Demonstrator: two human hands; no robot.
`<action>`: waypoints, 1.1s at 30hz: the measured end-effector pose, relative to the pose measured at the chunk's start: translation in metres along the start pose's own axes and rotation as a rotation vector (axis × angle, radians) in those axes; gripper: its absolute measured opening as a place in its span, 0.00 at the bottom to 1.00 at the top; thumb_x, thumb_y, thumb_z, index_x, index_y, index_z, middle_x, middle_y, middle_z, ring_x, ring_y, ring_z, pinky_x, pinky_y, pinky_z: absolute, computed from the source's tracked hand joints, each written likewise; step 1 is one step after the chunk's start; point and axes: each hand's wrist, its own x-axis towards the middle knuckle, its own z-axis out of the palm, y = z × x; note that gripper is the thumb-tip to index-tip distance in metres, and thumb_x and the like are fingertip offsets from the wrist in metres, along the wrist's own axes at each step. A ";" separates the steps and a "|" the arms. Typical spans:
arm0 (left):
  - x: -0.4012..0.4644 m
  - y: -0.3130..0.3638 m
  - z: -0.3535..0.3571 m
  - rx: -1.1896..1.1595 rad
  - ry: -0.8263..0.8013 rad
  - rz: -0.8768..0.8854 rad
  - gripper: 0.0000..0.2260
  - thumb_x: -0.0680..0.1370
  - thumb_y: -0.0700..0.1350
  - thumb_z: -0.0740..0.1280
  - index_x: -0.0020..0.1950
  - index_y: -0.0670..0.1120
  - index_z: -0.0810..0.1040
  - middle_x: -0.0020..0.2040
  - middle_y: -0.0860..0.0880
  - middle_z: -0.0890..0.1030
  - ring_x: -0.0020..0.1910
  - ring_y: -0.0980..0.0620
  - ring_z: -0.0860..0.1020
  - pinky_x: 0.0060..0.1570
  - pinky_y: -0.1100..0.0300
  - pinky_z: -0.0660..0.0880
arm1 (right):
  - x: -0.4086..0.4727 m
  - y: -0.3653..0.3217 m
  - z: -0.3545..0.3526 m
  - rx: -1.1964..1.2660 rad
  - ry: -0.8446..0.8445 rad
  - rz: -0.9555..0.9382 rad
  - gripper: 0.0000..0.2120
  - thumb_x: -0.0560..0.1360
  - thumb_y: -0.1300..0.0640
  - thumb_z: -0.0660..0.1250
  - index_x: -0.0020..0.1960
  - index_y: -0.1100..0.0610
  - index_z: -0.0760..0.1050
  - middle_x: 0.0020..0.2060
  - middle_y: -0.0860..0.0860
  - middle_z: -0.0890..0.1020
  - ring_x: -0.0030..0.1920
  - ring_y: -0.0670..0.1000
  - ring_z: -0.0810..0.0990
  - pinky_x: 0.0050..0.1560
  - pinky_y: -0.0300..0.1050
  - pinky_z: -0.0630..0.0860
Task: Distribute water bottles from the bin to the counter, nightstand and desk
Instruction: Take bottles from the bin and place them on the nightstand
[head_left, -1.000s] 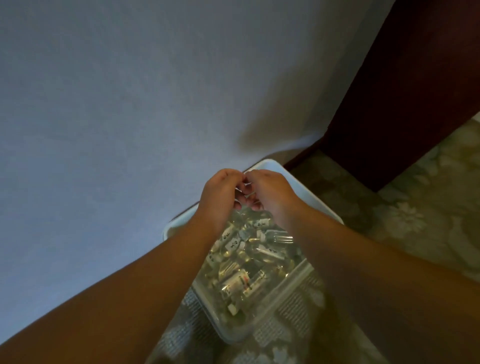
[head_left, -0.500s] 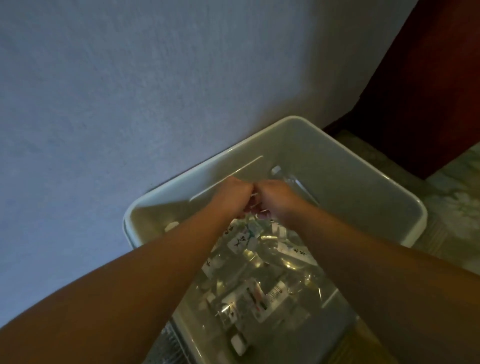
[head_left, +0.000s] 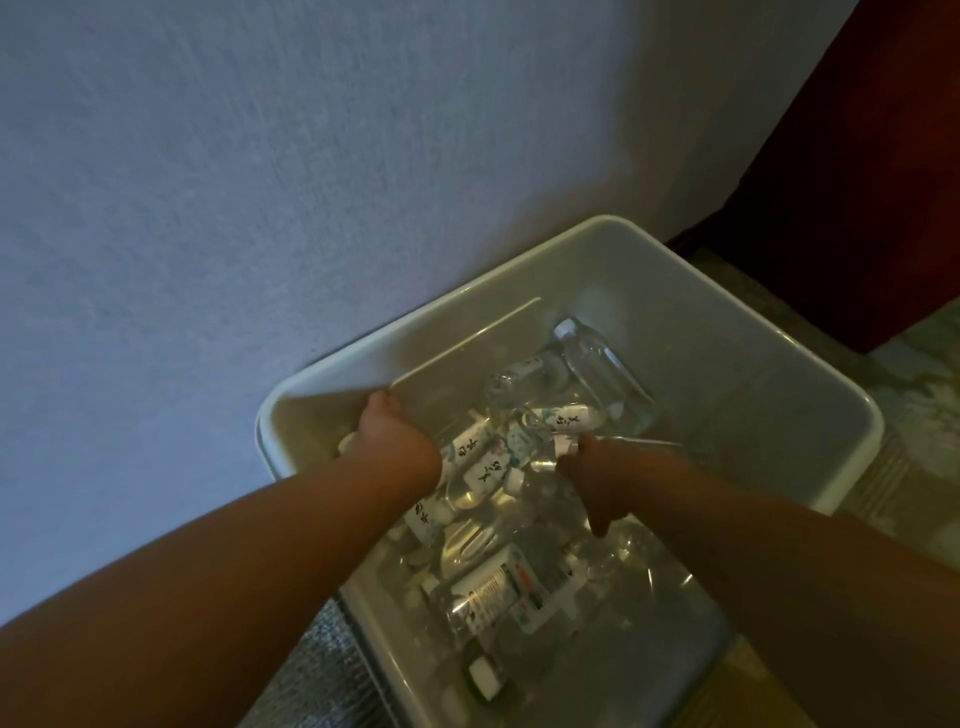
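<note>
Nearest the viewer, two bare forearms reach down into a pale plastic bin (head_left: 810, 395) standing on patterned carpet (head_left: 914, 436) against a blue-grey wall (head_left: 260, 182). The left hand (head_left: 392, 441) is plunged among the water bottles (head_left: 488, 467) near the bin's left wall; its fingers are hidden below the back of the hand, so whether it has closed on anything cannot be told. The right hand (head_left: 589, 480) lies on the heap toward the middle, fingers curled downward; a bottle cap shows just beside its knuckles, but a firm hold cannot be confirmed. The bottles lie jumbled on their sides, overlapping, all inside the bin, with one clear bottle (head_left: 602, 364) leaning toward the far corner. Risk, as judged: pulling one bottle from the interlocked pile may drag neighbours or slip from the fingers, since smooth rounded plastic offers little purchase.
</note>
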 end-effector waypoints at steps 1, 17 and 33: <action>-0.003 -0.004 0.000 -0.044 0.003 -0.058 0.18 0.81 0.49 0.62 0.71 0.49 0.72 0.70 0.45 0.73 0.72 0.42 0.66 0.69 0.51 0.62 | 0.000 0.001 0.002 0.037 0.021 -0.006 0.47 0.67 0.53 0.81 0.79 0.50 0.59 0.77 0.59 0.58 0.74 0.63 0.65 0.71 0.58 0.70; 0.014 -0.020 -0.048 -0.900 0.034 0.563 0.18 0.66 0.45 0.81 0.51 0.60 0.81 0.49 0.58 0.85 0.49 0.58 0.82 0.50 0.62 0.77 | -0.004 0.019 -0.030 1.821 0.454 -0.277 0.10 0.75 0.62 0.72 0.56 0.56 0.80 0.47 0.58 0.84 0.47 0.55 0.84 0.54 0.55 0.81; -0.213 0.031 -0.285 -2.038 -0.207 0.488 0.21 0.74 0.49 0.68 0.64 0.40 0.77 0.48 0.37 0.79 0.44 0.41 0.79 0.54 0.46 0.75 | -0.292 0.058 -0.182 2.182 0.694 -0.318 0.20 0.82 0.44 0.60 0.65 0.58 0.73 0.49 0.61 0.81 0.50 0.61 0.80 0.60 0.68 0.75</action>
